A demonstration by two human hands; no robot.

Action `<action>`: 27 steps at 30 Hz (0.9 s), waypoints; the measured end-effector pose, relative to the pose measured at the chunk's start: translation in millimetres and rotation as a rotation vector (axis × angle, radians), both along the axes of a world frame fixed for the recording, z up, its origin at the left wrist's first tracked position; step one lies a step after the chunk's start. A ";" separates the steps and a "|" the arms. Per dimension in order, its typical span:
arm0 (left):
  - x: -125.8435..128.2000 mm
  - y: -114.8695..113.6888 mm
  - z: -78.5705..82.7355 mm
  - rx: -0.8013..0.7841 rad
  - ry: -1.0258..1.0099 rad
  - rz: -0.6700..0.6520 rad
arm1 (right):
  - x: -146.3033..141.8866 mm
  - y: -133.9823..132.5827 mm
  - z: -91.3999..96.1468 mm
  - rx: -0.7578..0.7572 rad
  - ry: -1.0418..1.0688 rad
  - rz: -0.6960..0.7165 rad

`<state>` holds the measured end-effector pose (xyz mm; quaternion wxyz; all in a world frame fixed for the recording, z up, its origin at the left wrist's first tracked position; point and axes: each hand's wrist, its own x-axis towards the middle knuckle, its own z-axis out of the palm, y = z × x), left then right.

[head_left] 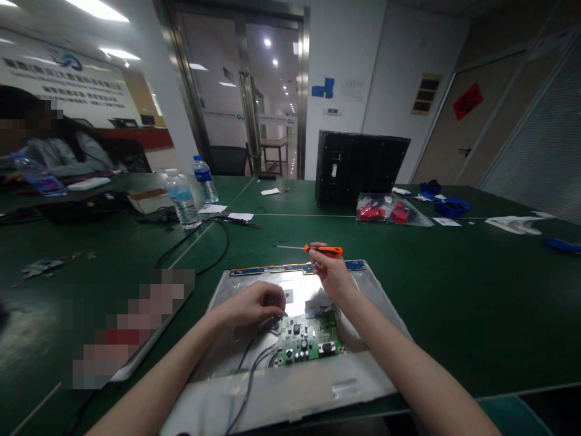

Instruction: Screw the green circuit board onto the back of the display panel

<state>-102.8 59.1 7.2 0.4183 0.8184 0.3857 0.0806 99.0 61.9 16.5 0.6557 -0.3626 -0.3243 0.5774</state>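
My right hand (330, 272) grips an orange and black screwdriver (333, 250), its thin shaft pointing left above the far edge of a display panel (313, 384). The panel lies face down on the table, its silvery back toward me. My left hand (262, 301) has its fingers curled together at the upper left corner of a green circuit board (303, 336); what sits between them, if anything, is hidden. Dark cables (249, 381) run from the board's left side toward me. Along the panel's far edge lies a narrow blue circuit strip (258, 270).
Two water bottles (183, 200) stand at the back left of the green table (458, 303). A black monitor housing (363, 166) stands behind, a bag of red parts (385, 211) before it. Blue trays (452, 208) sit back right. A person (77, 148) sits at the far left.
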 end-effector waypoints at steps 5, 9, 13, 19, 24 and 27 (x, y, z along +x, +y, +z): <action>-0.4 -0.2 -0.9 -0.049 -0.023 -0.026 | -0.6 -5.2 -17.3 0.003 -0.133 -0.027; -1.5 0.7 -1.6 -0.042 -0.017 -0.039 | -2.7 -8.9 -19.3 0.056 -0.225 -0.016; -2.9 1.1 0.8 -0.027 -0.007 -0.077 | -5.4 -10.1 -18.4 0.100 -0.269 -0.017; -3.9 1.3 -1.7 -0.022 -0.033 -0.065 | -4.8 -9.8 -16.3 0.100 -0.292 -0.024; -6.3 3.4 -9.5 -0.028 -0.043 -0.040 | -4.8 -11.1 -14.4 0.093 -0.301 -0.015; -8.1 5.0 -12.8 -0.034 -0.051 -0.056 | -4.3 -11.8 -13.5 0.089 -0.302 -0.011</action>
